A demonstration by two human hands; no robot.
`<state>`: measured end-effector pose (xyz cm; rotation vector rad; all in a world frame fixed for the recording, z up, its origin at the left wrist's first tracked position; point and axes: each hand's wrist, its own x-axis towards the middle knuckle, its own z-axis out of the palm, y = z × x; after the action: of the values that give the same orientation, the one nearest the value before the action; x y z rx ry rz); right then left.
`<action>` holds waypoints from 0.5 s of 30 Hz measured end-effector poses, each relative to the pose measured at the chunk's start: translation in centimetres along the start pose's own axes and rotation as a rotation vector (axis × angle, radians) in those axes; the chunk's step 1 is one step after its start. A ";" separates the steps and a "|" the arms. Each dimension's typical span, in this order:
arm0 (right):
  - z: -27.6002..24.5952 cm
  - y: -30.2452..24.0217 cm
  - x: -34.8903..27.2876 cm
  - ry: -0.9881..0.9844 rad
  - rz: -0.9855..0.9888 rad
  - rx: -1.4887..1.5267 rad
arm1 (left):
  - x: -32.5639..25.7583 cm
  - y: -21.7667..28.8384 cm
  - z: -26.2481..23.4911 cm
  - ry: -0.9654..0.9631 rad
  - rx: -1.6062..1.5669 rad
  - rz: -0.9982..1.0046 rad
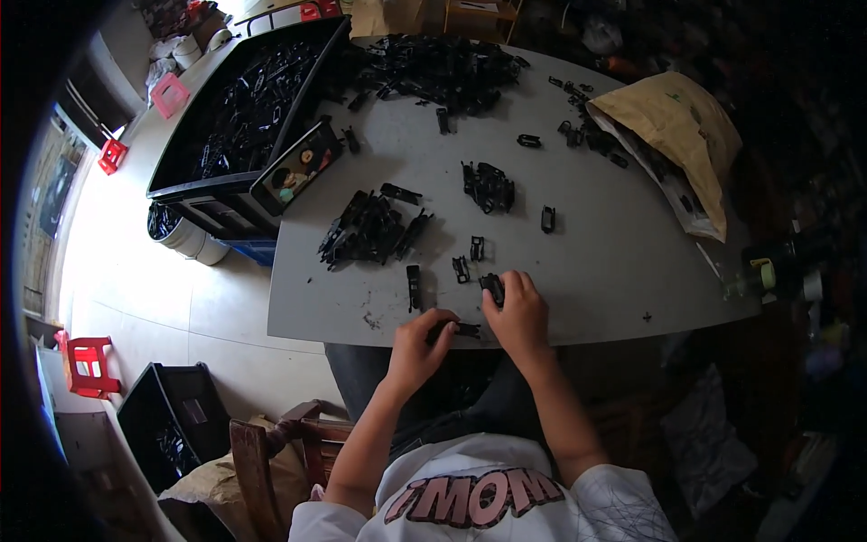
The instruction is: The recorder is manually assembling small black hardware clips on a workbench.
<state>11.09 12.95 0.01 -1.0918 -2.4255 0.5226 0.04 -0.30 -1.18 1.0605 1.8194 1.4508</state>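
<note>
My left hand (421,341) is closed around a long black plastic part (467,331) at the table's near edge, one end of it sticking out to the right. Just right of it, my right hand (519,313) grips a short black plastic piece (492,287) between thumb and fingers. In front of my hands lie a long black part (414,287) and two small black frames, one (461,269) slightly nearer than the other (477,247). A heap of long black parts (366,228) spreads to the left, and a smaller pile of black pieces (489,187) sits farther off in the middle.
A large black bin (194,191) full of black parts stands at the left, a phone (299,169) leaning against it. A big black heap (433,72) covers the table's far side. An opened paper sack (677,126) lies at right. Red stools (90,369) stand on the floor.
</note>
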 end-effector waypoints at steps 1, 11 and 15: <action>0.3 -0.1 0.2 -0.030 0.020 -0.029 | 0.0 -0.3 0.0 0.011 0.033 0.042; -0.6 0.5 0.1 -0.220 -0.256 0.290 | 0.5 -0.3 0.0 0.027 0.064 -0.090; -1.6 -1.3 -1.1 -0.274 -0.317 0.301 | 0.5 -0.8 0.5 0.096 0.079 0.027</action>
<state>11.84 11.58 1.77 -0.5267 -2.5705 0.9399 -0.03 0.34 -2.08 1.0744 1.9507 1.4794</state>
